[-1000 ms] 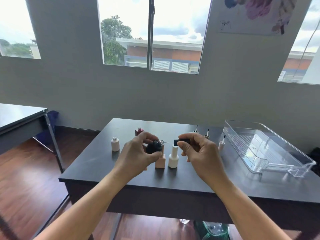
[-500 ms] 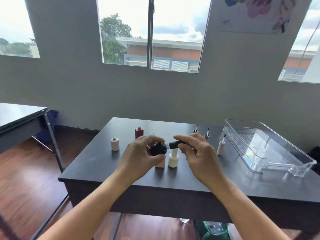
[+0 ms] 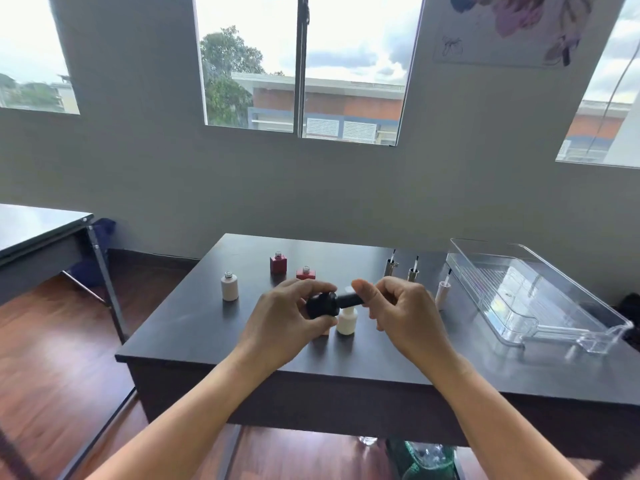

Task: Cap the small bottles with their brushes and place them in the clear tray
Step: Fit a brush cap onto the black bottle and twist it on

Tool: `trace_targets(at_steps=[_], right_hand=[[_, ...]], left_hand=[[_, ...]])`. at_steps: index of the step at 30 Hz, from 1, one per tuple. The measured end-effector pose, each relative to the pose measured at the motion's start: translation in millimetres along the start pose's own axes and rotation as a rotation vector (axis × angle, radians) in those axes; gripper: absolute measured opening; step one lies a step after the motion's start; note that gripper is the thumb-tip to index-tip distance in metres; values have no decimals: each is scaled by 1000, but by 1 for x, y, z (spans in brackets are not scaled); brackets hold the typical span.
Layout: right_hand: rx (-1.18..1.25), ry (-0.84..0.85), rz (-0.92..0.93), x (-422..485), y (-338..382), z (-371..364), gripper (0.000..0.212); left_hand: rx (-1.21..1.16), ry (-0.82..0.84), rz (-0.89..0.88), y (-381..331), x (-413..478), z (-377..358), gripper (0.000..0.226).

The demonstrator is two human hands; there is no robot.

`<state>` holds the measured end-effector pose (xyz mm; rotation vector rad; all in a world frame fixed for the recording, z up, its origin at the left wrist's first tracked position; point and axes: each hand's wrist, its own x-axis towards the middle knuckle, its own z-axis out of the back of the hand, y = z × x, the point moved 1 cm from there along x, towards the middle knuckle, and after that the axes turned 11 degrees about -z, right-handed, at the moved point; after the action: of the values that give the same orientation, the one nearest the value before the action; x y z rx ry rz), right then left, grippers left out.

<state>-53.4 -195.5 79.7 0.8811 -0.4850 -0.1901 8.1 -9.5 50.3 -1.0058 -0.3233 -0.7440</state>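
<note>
The dark tabletop (image 3: 194, 327) carries everything, and the clear tray (image 3: 540, 306) sits on its right side with nothing visible inside it. Both hands meet above the middle of the tabletop. The left hand (image 3: 277, 327) has its fingers clamped round a black bottle (image 3: 320, 304) held on its side, while the right hand (image 3: 405, 313) pinches the black brush cap (image 3: 350, 300), whose end sits at the bottle's neck. The step in hand looks like screwing this cap home.

Behind and to the left stand three uncapped bottles: a white bottle (image 3: 229, 287), a tall red bottle (image 3: 278, 264) and a low red bottle (image 3: 305, 273). A capped white bottle (image 3: 346, 320) stands just below the hands. Three loose brush caps (image 3: 412, 271) stand upright near the tray.

Next, I judge, the cap needs turning until snug, then the bottle must travel right to the tray without knocking the upright brushes.
</note>
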Motion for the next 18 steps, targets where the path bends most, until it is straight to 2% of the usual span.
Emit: trace_targets(at_steps=[2,6,8,10,15,16,18], right_hand=[[-74,-16,-9,1,1,2,68],[-220,19,-40,2,1,4,75],[-212,79,-10,3,-1,5,63],[-133,129,35,3,-4,4,42],[-74,120,81,1,-7,1,14],[-86,116,62,1,-7,2,16],[-141,90,38,0,-6,4,39]], left_hand=[[-5,6,-4,-1,-1,-1,41],[-15,8,3,-2,0,-1,39],[-19,7,13,-1,1,0,40],[-18,7,17,0,2,2,41],[4,-3,16,1,2,-1,40],[22,-1,9,1,2,-2,41],[53,9,-2,0,1,-3,42]])
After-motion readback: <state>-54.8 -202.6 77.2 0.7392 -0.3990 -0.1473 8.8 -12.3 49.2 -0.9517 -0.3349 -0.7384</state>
